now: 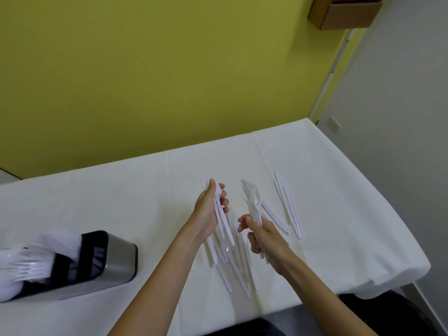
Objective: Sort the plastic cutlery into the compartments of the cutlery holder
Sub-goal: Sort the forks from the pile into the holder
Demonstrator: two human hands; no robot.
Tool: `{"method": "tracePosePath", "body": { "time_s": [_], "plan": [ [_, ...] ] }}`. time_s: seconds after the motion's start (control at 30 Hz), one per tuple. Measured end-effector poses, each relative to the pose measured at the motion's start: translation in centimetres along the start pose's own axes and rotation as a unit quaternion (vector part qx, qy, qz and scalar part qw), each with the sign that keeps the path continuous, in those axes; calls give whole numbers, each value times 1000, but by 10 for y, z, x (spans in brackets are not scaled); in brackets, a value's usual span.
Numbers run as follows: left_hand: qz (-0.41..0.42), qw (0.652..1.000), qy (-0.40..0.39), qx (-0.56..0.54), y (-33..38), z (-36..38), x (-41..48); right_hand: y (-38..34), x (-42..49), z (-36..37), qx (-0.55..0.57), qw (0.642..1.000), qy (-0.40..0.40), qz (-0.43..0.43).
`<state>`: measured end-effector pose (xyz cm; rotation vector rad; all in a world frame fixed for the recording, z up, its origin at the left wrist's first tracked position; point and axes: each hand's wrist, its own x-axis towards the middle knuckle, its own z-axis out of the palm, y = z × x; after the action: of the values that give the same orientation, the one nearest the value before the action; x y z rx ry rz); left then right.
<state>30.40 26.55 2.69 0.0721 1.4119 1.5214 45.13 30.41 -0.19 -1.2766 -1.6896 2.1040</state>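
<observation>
My left hand [209, 209] grips a bundle of white plastic spoons [224, 225] above the table, bowls pointing away. My right hand [264, 236] grips a bunch of white plastic forks [254, 201], tines up. Below both hands a loose pile of white cutlery [236, 267] lies on the white tablecloth. A few white knives [287, 204] lie to the right of the hands. The metal cutlery holder [114, 260] with black compartments stands at the left, with white cutlery [29, 263] in it.
The table with its white cloth [121, 197] stands against a yellow-green wall [169, 69]. Its right edge drops off near a white wall with a socket [334, 124]. A brown box [344, 13] hangs at the top right.
</observation>
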Motion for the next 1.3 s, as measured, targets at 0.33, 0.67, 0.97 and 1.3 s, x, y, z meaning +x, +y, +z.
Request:
{"method": "tracePosePath", "body": {
  "time_s": [0.33,0.67,0.97,1.3],
  "plan": [
    [29,970,22,240,-12,-4,2,-5,-4,13,105,991,-84,-2],
    [45,972,8,231,-3,-12,4,-10,0,7,71,993,-95,-23],
    [118,964,-77,224,16,-23,2,-10,-3,-11,93,980,-174,-30],
    [105,937,-137,303,17,-10,-7,-14,-9,-13,137,962,-232,-44]
  ]
}}
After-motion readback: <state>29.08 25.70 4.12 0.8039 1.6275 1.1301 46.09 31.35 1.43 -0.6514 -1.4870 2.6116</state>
